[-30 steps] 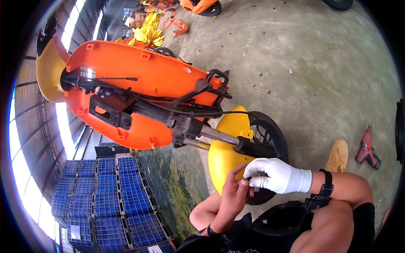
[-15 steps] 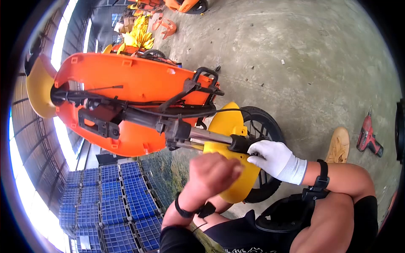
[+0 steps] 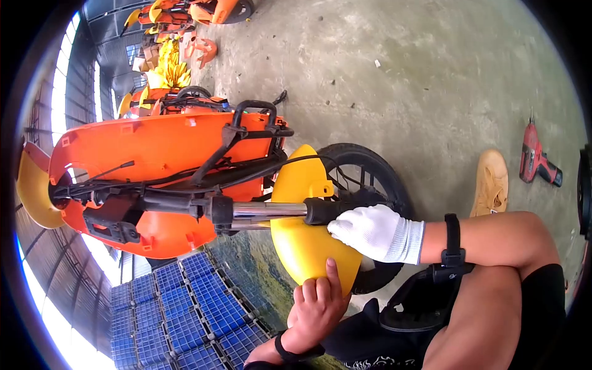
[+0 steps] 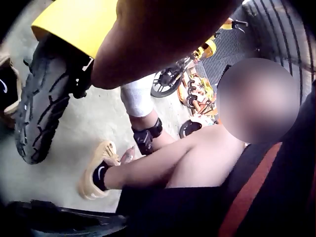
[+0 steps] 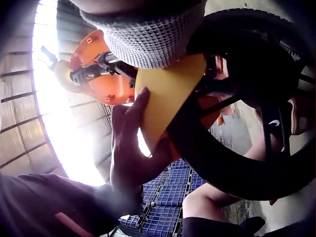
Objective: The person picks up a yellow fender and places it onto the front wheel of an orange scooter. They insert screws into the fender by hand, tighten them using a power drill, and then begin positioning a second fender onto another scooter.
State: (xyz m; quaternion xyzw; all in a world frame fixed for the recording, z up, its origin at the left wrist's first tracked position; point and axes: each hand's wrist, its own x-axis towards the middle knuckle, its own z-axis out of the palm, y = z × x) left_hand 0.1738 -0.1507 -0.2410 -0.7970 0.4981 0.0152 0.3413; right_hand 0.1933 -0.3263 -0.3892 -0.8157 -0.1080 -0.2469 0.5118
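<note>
The yellow front fender [image 3: 302, 246] sits over the black front wheel [image 3: 398, 179], beside the shiny fork tube [image 3: 265, 211] of an orange motorbike. My bare left hand [image 3: 320, 308] holds the fender's lower edge, its index finger lying along the yellow surface. From the right wrist view, the fingers of that left hand [image 5: 128, 143] show on the fender's outer face, with the thumb toward the underside. My right hand [image 3: 373, 231], in a white knit glove, bends its fingertips against the fender right by the black lower fork leg. Whether it pinches something small I cannot tell.
A red cordless drill [image 3: 536, 154] lies on the concrete floor, past a tan shoe [image 3: 491, 182]. The orange body panel [image 3: 154, 148] and black rack bar [image 3: 256, 108] extend leftward. Blue caged containers [image 3: 185, 302] are stacked at lower left. More orange motorbikes stand farther back.
The hands were together by the fender; then the left swung away as a fist and now holds the fender's lower edge. The right moved onto the fender beside the fork. The head view shifted.
</note>
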